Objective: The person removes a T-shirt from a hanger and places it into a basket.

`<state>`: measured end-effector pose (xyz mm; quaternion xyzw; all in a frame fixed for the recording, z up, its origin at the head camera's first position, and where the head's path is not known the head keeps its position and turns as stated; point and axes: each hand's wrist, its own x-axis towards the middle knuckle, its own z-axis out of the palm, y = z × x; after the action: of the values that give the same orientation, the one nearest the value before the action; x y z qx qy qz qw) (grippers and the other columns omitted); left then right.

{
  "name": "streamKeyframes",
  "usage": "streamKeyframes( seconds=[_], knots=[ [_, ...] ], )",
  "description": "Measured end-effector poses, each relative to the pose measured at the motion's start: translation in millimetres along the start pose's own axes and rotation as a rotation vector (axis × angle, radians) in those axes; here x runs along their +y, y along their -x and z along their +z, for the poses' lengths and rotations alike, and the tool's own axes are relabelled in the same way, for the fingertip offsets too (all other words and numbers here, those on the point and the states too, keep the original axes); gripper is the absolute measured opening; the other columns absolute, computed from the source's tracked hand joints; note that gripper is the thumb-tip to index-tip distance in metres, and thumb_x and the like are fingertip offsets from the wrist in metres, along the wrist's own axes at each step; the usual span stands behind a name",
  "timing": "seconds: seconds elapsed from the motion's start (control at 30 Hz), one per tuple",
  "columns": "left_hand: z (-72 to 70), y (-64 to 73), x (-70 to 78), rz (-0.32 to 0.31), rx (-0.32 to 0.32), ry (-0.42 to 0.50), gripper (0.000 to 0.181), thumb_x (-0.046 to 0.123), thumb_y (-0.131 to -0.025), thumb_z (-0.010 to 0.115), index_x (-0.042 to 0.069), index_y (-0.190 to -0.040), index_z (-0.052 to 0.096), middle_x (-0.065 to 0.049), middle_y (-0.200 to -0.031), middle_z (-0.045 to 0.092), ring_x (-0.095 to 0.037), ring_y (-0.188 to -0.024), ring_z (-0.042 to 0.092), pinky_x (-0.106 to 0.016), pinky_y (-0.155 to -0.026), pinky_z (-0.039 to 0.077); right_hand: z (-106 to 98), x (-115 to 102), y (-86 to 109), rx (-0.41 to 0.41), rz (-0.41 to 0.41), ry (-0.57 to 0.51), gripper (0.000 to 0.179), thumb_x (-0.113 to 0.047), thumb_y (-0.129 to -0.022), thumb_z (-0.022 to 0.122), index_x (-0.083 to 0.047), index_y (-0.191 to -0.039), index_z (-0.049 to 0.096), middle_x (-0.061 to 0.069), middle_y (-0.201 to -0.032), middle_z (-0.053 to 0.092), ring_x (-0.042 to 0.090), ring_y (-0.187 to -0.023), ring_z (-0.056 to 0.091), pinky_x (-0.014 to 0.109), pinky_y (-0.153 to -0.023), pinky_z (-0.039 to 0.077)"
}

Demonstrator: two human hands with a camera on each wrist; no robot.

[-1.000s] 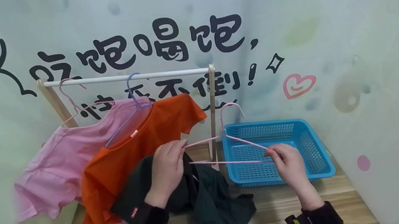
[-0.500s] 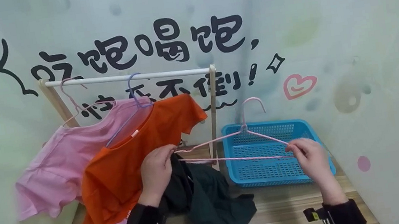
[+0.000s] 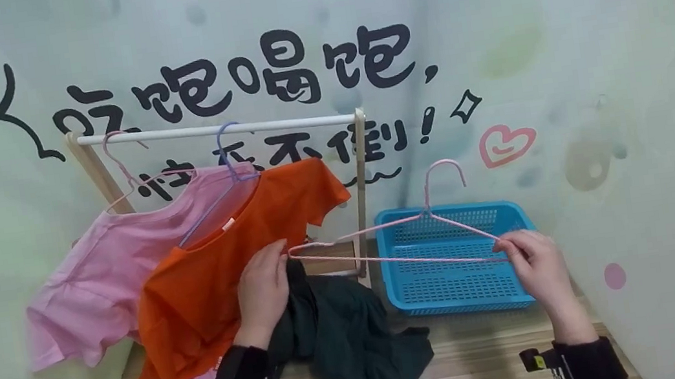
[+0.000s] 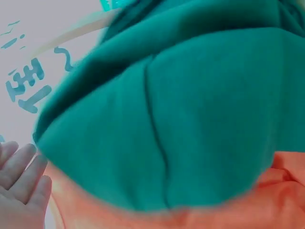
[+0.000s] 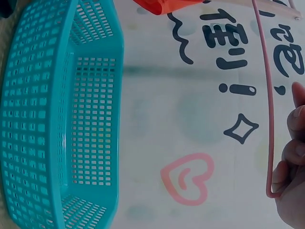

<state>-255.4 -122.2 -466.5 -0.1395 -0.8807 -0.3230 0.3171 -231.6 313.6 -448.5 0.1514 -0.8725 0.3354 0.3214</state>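
Note:
In the head view, my right hand point(image 3: 536, 261) pinches the right end of a pink clothes hanger point(image 3: 375, 229); its hook points up. The right wrist view shows the fingers closed around the same hanger point(image 5: 267, 62) by its bent corner. My left hand point(image 3: 264, 290) is at the hanger's far left end, holding a dark green garment point(image 3: 357, 337) that droops in folds onto the table. In the left wrist view the green cloth point(image 4: 205, 119) fills the middle, and several fingers point(image 4: 21, 174) show at its edge, the thumb hidden behind it.
A clothes rack with a white rail point(image 3: 289, 122) stands at the back left. On it hang a pink shirt point(image 3: 97, 293) and an orange shirt point(image 3: 195, 299) on hangers. A blue basket point(image 3: 457, 304) sits at the right on the wooden table point(image 3: 464, 362).
My right hand has moved to the right with the hanger, whose left end now shows whole beside the left fingertips. The left hand has shifted slightly left with the green garment.

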Motion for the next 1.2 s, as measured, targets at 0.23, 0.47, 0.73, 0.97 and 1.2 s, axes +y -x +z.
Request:
streamKeyframes(
  seconds=[0.23,0.47,0.73,0.97,1.2],
  knots=[
    [-5.3,3.6,10.2,0.19,-0.047,0.03,0.032,0.018,-0.097,0.065,0.006,-0.127,0.063,-0.01,-0.125,0.066,-0.026,-0.111,0.061,-0.044,-0.1,0.047,15.2,-5.4,-2.3,-0.017,-0.105,0.014,0.011,0.004,-0.088,0.07,-0.006,-0.083,0.072,0.001,-0.074,0.066,0.014,-0.065,0.049,0.031,-0.064,0.034],
    [-11.0,12.7,10.0,0.163,-0.156,-0.002,0.014,0.02,-0.096,0.066,0.01,-0.107,0.068,-0.001,-0.097,0.068,-0.02,-0.089,0.061,-0.037,-0.087,0.053,27.5,-15.1,-4.8,-0.04,-0.123,0.002,0.01,0.001,-0.087,0.072,-0.008,-0.082,0.072,0.0,-0.073,0.066,0.015,-0.068,0.051,0.034,-0.065,0.033],
    [-27.0,16.8,-0.2,0.169,-0.123,0.012,0.006,0.014,-0.093,0.069,0.013,-0.097,0.065,0.003,-0.078,0.062,-0.014,-0.072,0.056,-0.033,-0.074,0.054,38.1,-22.5,-7.5,-0.097,-0.162,-0.06,0.01,-0.002,-0.089,0.071,-0.008,-0.095,0.076,0.0,-0.082,0.07,0.018,-0.079,0.06,0.039,-0.074,0.043],
    [-49.7,21.7,-20.1,0.214,-0.01,0.012,0.016,0.003,-0.088,0.073,0.01,-0.101,0.068,0.001,-0.085,0.066,-0.017,-0.077,0.059,-0.035,-0.077,0.054,37.0,-23.4,-6.4,-0.13,-0.153,-0.106,0.047,-0.003,-0.092,0.067,-0.006,-0.138,0.058,0.011,-0.131,0.063,0.032,-0.121,0.055,0.055,-0.098,0.042],
    [-77.0,29.2,-46.0,0.186,0.107,0.022,0.019,-0.003,-0.084,0.074,0.006,-0.099,0.067,-0.001,-0.082,0.064,-0.018,-0.077,0.057,-0.02,-0.081,0.046,37.4,-17.1,0.9,-0.144,-0.099,-0.139,0.052,-0.012,-0.099,0.058,-0.002,-0.148,0.043,0.016,-0.148,0.047,0.037,-0.136,0.041,0.054,-0.115,0.021]
  ],
)
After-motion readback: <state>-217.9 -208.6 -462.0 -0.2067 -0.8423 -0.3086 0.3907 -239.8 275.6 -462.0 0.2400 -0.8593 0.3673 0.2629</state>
